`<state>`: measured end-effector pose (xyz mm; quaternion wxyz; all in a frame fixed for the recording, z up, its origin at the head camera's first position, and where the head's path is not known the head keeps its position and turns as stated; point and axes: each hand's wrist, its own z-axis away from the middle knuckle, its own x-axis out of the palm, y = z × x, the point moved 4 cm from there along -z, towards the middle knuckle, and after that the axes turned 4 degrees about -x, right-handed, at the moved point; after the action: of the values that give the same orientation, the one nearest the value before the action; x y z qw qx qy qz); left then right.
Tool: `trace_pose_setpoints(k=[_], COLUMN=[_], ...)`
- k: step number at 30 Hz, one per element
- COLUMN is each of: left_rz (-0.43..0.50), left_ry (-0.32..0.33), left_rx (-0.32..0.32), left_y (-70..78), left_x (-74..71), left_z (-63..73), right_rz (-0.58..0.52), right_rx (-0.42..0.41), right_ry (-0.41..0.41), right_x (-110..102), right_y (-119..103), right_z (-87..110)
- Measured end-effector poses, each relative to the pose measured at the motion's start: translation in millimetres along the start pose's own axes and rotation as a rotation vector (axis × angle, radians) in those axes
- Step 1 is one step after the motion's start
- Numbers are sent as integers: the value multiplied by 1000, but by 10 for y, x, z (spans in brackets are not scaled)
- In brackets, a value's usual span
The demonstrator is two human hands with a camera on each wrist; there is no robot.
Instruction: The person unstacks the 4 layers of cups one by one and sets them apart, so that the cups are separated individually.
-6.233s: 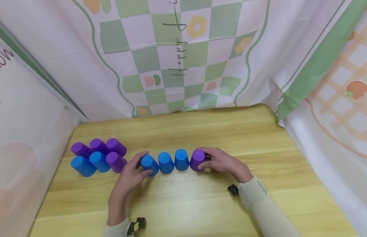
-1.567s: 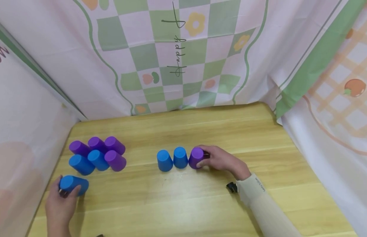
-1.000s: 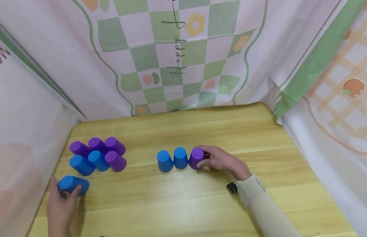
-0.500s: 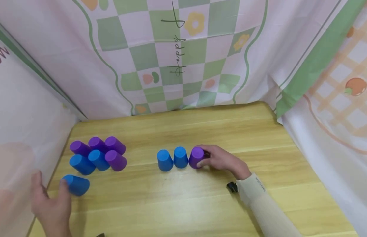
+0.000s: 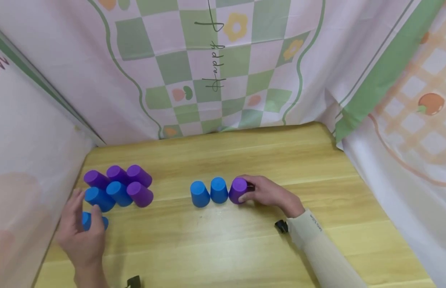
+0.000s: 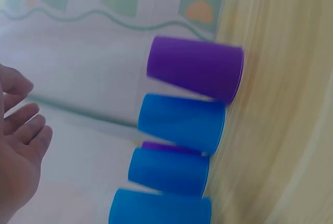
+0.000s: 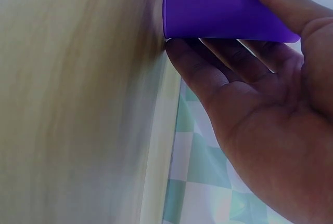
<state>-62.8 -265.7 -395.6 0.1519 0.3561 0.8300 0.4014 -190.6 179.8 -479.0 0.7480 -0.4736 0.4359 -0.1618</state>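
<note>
Upside-down purple and blue cups stand on the table. My right hand [image 5: 270,195] grips a purple cup [image 5: 238,191] at the right end of a short row; in the right wrist view its thumb and fingers lie on either side of that cup [image 7: 218,8]. Beside it stand two blue cups, one in the middle [image 5: 219,191] and one at the row's left end [image 5: 199,195]. At the left, my left hand [image 5: 82,236] is raised, fingers apart, in front of a lone blue cup [image 5: 86,221], partly hiding it. The left wrist view shows this hand [image 6: 23,141] clear of the cups, holding nothing.
Behind the lone cup stands a cluster of several cups, purple ones [image 5: 138,176] at the back and blue ones [image 5: 119,194] towards the front. Patterned cloth [image 5: 223,72] hangs along the wooden table's [image 5: 223,244] back and sides. A black wrist-camera piece [image 5: 281,227] sits by the right sleeve.
My left hand carried a blue cup from the row's left end to the front left, let it go, and has since moved slightly right and up. My right hand stays on the purple cup.
</note>
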Motion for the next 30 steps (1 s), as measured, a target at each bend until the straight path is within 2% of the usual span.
trace_pose_setpoints(k=[7, 11, 14, 17, 20, 23, 27, 30], left_rz=[61, 66, 49, 7, -61, -137, -228, -233], left_ry=[-145, -236, -313, -397, -481, -595, -806, -923], left_rx=[56, 99, 120, 105, 53, -90, -306, -391], left_y=[5, 0, -31, -91, -151, -210, -276, -312], left_x=[247, 388, 510, 614, 716, 859, 1119, 1296], left_z=[75, 126, 180, 251, 326, 395, 490, 554], right_rz=[-3, -2, 3, 15, 20, 23, 47, 71], right_rx=[1, 3, 7, 0, -8, -11, 0, -10], right_ry=[-8, -9, -7, -17, -31, -33, -7, 6], right_x=[-1, -2, -4, 6, 23, 32, 20, 15], right_y=[-21, -24, -22, -35, -55, -59, -36, -23], right_z=[-12, -6, -3, -47, -109, -143, -119, -109])
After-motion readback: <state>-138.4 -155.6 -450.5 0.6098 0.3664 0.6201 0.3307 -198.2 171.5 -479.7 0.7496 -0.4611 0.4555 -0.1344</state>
